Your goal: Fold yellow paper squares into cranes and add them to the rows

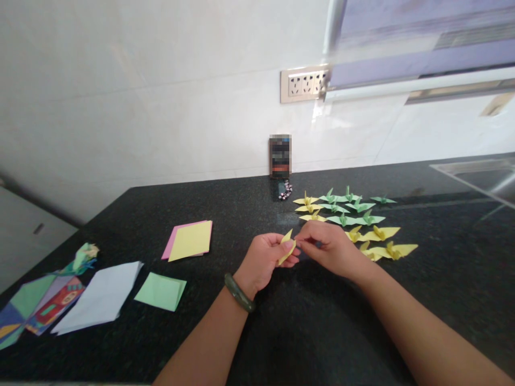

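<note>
A small folded piece of yellow paper (287,246) is held above the black counter (306,321) between both hands. My left hand (265,260), with a dark green bangle on its wrist, pinches the paper's lower part. My right hand (328,246) pinches its right edge with closed fingers. Just behind and to the right of my hands lie several finished paper cranes, yellow ones (380,233) and green ones (344,206), set out in rows.
To the left lie a yellow sheet on a pink one (190,240), a green folded sheet (161,291), a pale blue sheet (100,297) and patterned paper (36,308). A small dark box (280,155) stands against the wall, with a sink (483,174) at the far right.
</note>
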`<control>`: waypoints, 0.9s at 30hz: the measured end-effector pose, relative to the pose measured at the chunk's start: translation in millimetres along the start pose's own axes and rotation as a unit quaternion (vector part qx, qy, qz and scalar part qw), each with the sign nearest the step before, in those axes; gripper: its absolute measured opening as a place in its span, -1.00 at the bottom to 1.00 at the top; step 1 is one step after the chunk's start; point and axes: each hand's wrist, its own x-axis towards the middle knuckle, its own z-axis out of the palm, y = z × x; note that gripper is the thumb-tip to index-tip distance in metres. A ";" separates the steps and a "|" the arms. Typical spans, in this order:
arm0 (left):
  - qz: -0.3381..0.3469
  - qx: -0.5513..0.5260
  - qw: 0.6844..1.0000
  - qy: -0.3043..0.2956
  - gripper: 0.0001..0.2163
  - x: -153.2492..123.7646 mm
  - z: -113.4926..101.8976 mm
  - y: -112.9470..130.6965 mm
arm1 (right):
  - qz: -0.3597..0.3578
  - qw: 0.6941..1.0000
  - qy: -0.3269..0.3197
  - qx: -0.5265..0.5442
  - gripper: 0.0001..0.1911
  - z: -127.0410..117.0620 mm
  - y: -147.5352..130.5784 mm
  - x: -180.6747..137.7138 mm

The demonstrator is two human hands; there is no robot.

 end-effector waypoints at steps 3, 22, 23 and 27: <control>-0.003 -0.034 0.999 -0.003 -0.80 -0.1 1.0 0.2 | -0.028 0.998 0.041 -0.024 -0.91 3.9 0.4 -0.8; 0.024 -0.138 0.990 -0.020 -0.83 -0.6 5.2 -1.7 | -0.111 0.989 0.078 -0.053 -0.87 8.7 -3.8 -3.1; 0.025 -0.139 0.990 -0.022 -0.83 -0.7 5.3 -1.5 | -0.113 0.989 0.075 -0.053 -0.86 8.5 -4.3 -3.1; 0.027 -0.143 0.989 -0.022 -0.83 -0.2 5.4 -0.9 | -0.122 0.987 0.079 -0.062 -0.87 8.9 -5.9 -2.9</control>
